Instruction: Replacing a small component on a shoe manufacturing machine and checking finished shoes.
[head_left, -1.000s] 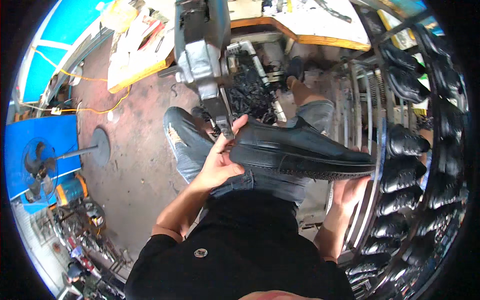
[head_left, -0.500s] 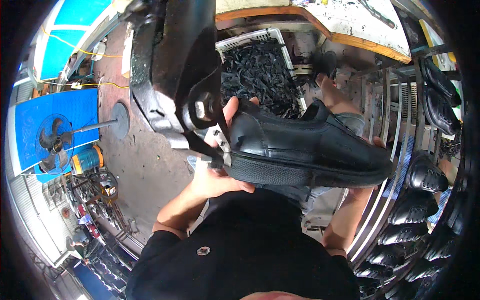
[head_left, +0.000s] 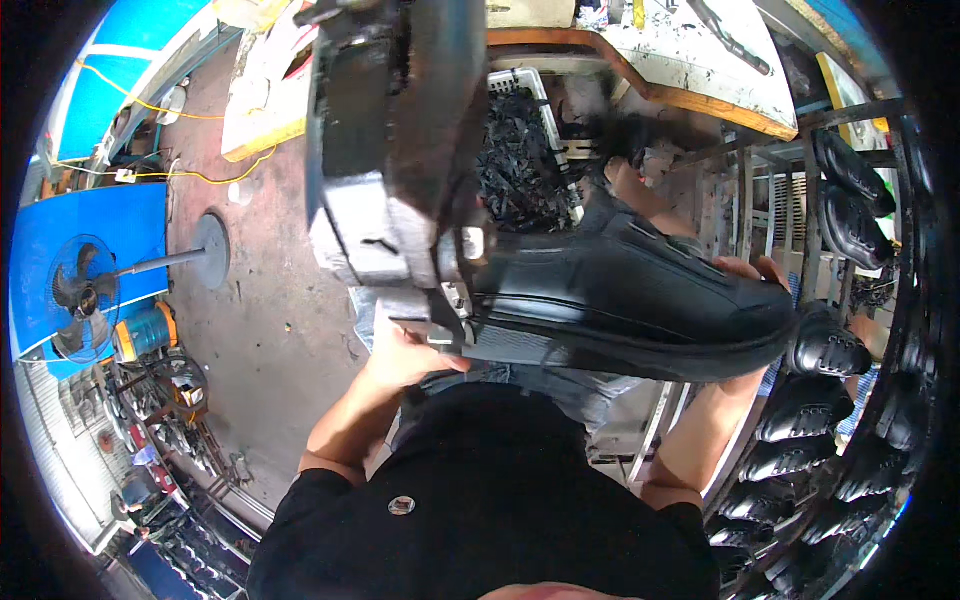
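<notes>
A black leather shoe (head_left: 630,290) lies on its side in the air before me, toe to the right and sole edge towards my body. My left hand (head_left: 405,350) grips its heel end, partly hidden by the dark metal head of a machine (head_left: 390,220). The machine's small metal tip (head_left: 455,310) meets the shoe at the seam between upper and sole near the heel; exact contact is blurred. My right hand (head_left: 750,270) wraps round the toe from the far right, with fingertips showing over the upper and the palm hidden behind it.
Beyond the shoe stands a white crate (head_left: 552,130) of black scraps. A white worktable with a wooden edge (head_left: 700,100) is behind it. At right, a metal rack holds several black shoes (head_left: 800,405). A standing fan (head_left: 85,285) is at left.
The shoe has slid along the machine tip, and its heel is now more covered by the machine head. Fingers of my left hand above the heel have gone out of sight. My view has shifted slightly.
</notes>
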